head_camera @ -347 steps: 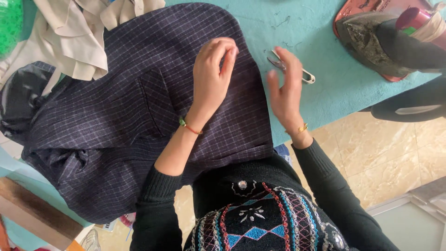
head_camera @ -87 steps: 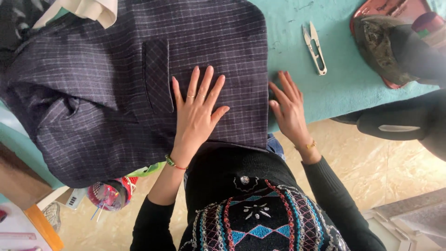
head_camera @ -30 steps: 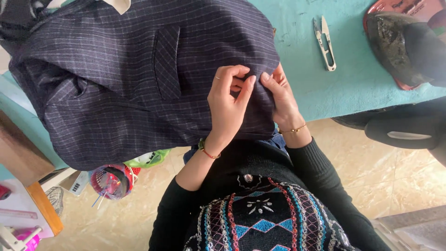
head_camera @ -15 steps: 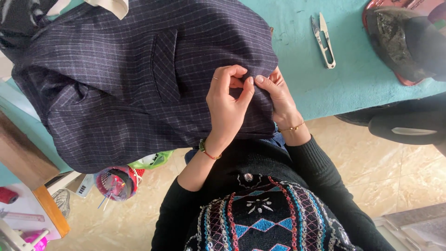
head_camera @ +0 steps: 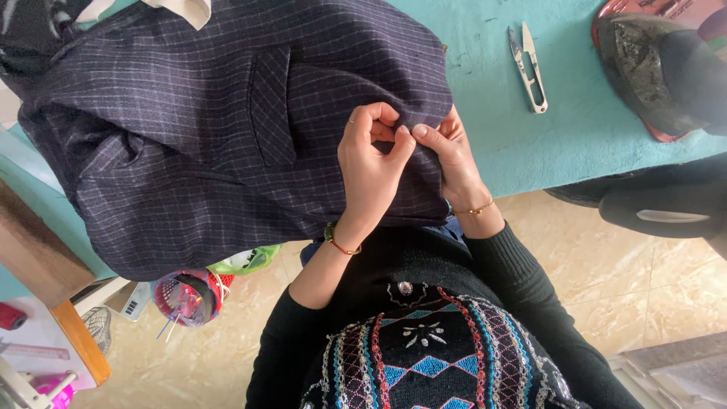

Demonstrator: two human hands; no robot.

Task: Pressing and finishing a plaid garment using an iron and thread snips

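1. Your left hand (head_camera: 369, 155) is curled into a pinch, thumb and forefinger pressed together on a fold of the dark checked jacket (head_camera: 197, 129), close to its near edge.
2. Left of that hand, the jacket spreads wide over the teal table (head_camera: 583, 144); its pocket flap (head_camera: 271, 106) lies just beside your left fingers, pointing towards you.
3. Further left and below the hanging cloth, a red basket (head_camera: 185, 295) with bits of thread and a green item sits on the floor, near a wooden shelf edge (head_camera: 45, 265).
4. A red-and-green bracelet (head_camera: 341, 242) circles your left wrist, just below the hand.
5. Your right hand (head_camera: 447, 148) touches the left one fingertip to fingertip; its fingers are drawn together and grip the same fold, with part of the hand tucked under the cloth edge, so you cannot see its whole hold.
6. A thin gold bracelet (head_camera: 473, 210) sits on your right wrist, at the table's near edge.
7. Right of that hand and further from you, small thread snips (head_camera: 528, 67) lie flat on the bare table, well apart from both hands.
8. Further right, at the far corner, a dark worn object rests in a red tray (head_camera: 644, 60); what it is cannot be told.
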